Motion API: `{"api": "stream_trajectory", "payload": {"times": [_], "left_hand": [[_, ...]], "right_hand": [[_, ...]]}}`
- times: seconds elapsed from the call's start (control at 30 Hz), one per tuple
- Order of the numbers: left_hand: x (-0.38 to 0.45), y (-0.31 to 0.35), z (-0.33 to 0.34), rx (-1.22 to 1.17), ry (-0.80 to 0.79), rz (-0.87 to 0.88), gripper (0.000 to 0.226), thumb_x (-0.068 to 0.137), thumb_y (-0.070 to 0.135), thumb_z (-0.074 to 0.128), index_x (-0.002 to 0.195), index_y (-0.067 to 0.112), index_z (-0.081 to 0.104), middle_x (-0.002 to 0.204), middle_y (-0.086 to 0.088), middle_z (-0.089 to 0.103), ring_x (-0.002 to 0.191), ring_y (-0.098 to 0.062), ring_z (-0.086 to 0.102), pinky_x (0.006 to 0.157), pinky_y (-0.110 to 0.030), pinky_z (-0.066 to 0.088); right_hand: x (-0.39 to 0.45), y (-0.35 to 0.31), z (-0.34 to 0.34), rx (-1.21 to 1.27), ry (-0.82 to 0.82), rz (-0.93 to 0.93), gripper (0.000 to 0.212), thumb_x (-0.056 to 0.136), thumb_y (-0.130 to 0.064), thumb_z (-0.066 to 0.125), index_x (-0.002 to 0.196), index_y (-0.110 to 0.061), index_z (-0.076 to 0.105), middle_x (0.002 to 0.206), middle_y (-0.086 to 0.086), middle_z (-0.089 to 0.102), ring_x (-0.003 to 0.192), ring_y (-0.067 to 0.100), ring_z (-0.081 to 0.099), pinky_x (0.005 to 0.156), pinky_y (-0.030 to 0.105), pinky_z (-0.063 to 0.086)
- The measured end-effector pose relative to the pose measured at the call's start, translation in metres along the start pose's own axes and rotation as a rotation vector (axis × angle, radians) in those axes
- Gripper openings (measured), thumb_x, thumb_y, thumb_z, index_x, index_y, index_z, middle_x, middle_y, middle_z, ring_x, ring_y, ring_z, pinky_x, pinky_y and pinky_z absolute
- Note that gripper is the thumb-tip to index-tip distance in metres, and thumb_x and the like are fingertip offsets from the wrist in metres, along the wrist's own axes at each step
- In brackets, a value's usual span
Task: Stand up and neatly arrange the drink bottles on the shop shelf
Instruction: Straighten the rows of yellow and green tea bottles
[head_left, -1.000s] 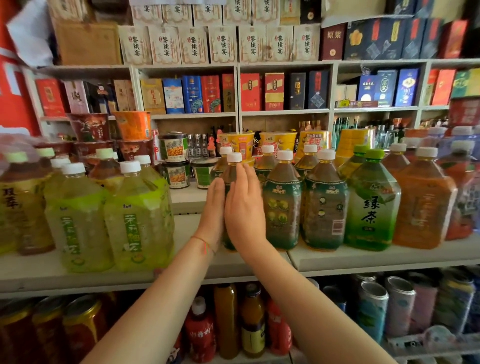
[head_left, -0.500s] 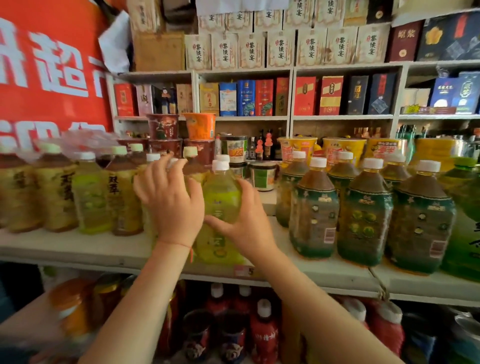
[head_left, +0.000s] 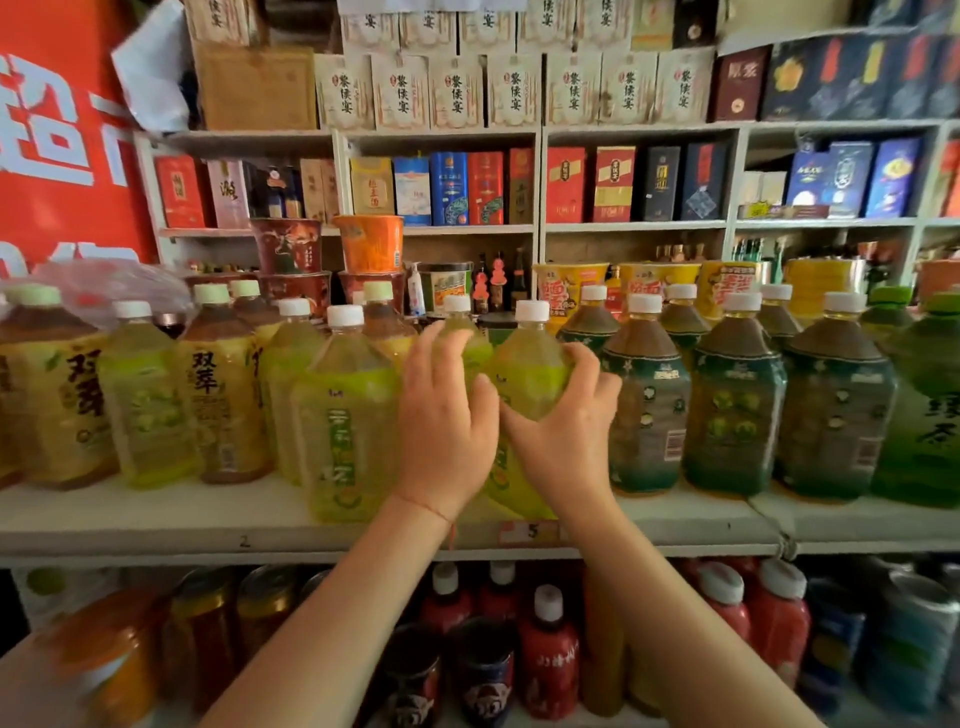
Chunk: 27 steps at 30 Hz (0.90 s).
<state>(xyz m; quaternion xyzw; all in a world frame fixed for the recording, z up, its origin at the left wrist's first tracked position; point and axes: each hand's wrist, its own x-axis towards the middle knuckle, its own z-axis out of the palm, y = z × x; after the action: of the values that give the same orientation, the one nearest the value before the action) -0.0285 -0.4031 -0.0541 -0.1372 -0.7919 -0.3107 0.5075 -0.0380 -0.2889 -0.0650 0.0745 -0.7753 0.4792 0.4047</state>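
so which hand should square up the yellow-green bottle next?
Right, probably. The right hand already wraps the yellow-green bottle by its shoulder; the left hand covers its other side and the bottle behind.

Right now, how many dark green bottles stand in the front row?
3: first bottle beside the right hand, second bottle right of it, third bottle farther right; others behind, partly hidden.

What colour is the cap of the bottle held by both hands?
White; the cap on the yellow-green bottle shows best in the head view.
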Motion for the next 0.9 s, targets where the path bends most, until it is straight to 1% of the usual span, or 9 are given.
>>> {"api": "stream_trajectory", "payload": {"times": [0.07,0.13,0.23,0.33,0.47,0.6,0.73,0.83,0.9], "left_hand": [[-0.002,0.002,0.012,-0.207,-0.102,-0.238,0.054,0.102,0.023,0.046,0.153,0.013,0.029,0.16,-0.008,0.026,0.149,-0.019,0.022,0.123,-0.037,0.02],[0.002,-0.005,0.022,-0.418,-0.154,-0.504,0.064,0.103,0.026,0.047,0.158,0.017,0.016,0.16,-0.002,0.026,0.145,-0.014,0.026,0.121,-0.036,0.022],[0.012,-0.015,0.032,-0.522,-0.129,-0.704,0.074,0.096,0.042,0.048,0.159,0.023,0.014,0.159,-0.002,0.034,0.145,-0.023,0.033,0.121,-0.048,0.026],[0.018,-0.012,0.033,-0.559,-0.161,-0.752,0.077,0.093,0.054,0.045,0.158,0.023,0.019,0.158,0.0,0.035,0.145,-0.024,0.033,0.121,-0.049,0.026],[0.024,-0.003,0.037,-0.648,-0.203,-0.776,0.061,0.104,0.048,0.038,0.156,0.018,0.026,0.15,0.002,0.039,0.139,-0.016,0.036,0.11,-0.03,0.026],[0.027,0.001,0.05,-0.76,-0.311,-0.904,0.076,0.084,0.076,0.043,0.144,0.029,0.049,0.136,0.006,0.059,0.129,-0.02,0.055,0.108,-0.044,0.045],[0.026,0.01,0.049,-0.928,-0.426,-0.947,0.055,0.104,0.057,0.028,0.117,0.026,0.071,0.107,0.001,0.077,0.095,-0.013,0.074,0.076,-0.029,0.056],[0.021,0.012,0.047,-0.909,-0.413,-0.924,0.054,0.103,0.059,0.028,0.111,0.03,0.073,0.105,0.004,0.078,0.095,-0.011,0.073,0.078,-0.03,0.054],[0.02,0.011,0.045,-0.864,-0.376,-0.933,0.051,0.103,0.058,0.029,0.103,0.033,0.073,0.093,0.008,0.078,0.085,-0.006,0.073,0.067,-0.024,0.055]], "right_hand": [[0.003,0.005,-0.004,-0.051,0.017,-0.005,0.092,0.07,-0.052,0.081,0.141,-0.026,0.027,0.121,0.001,0.03,0.116,0.025,0.043,0.092,0.032,0.046],[0.004,0.007,-0.006,-0.068,0.013,-0.023,0.092,0.072,-0.048,0.083,0.141,-0.025,0.027,0.125,0.004,0.032,0.114,0.024,0.045,0.09,0.027,0.045],[0.003,0.007,-0.006,-0.079,-0.001,-0.041,0.091,0.075,-0.047,0.081,0.144,-0.024,0.026,0.125,0.001,0.032,0.11,0.018,0.045,0.087,0.023,0.044],[0.004,0.009,-0.009,-0.078,0.003,-0.063,0.088,0.076,-0.05,0.078,0.143,-0.025,0.028,0.121,-0.006,0.029,0.106,0.013,0.044,0.085,0.023,0.047],[0.006,0.011,-0.01,-0.046,-0.026,-0.071,0.087,0.077,-0.052,0.076,0.144,-0.026,0.028,0.126,-0.004,0.034,0.108,0.009,0.043,0.088,0.024,0.048],[0.004,0.013,-0.011,-0.013,-0.061,-0.086,0.088,0.081,-0.051,0.073,0.149,-0.025,0.023,0.131,-0.005,0.034,0.117,0.009,0.042,0.093,0.023,0.044],[0.008,0.017,-0.017,-0.021,-0.117,-0.071,0.093,0.084,-0.054,0.067,0.154,-0.022,0.014,0.146,0.0,0.032,0.131,0.014,0.039,0.1,0.026,0.04],[0.015,0.018,-0.019,0.013,-0.226,0.047,0.099,0.085,-0.056,0.064,0.156,-0.02,0.005,0.155,0.004,0.028,0.14,0.021,0.035,0.108,0.035,0.038],[0.019,0.018,-0.018,0.029,-0.301,0.148,0.102,0.084,-0.057,0.066,0.156,-0.018,0.004,0.153,0.009,0.035,0.137,0.027,0.041,0.107,0.041,0.043]]}}
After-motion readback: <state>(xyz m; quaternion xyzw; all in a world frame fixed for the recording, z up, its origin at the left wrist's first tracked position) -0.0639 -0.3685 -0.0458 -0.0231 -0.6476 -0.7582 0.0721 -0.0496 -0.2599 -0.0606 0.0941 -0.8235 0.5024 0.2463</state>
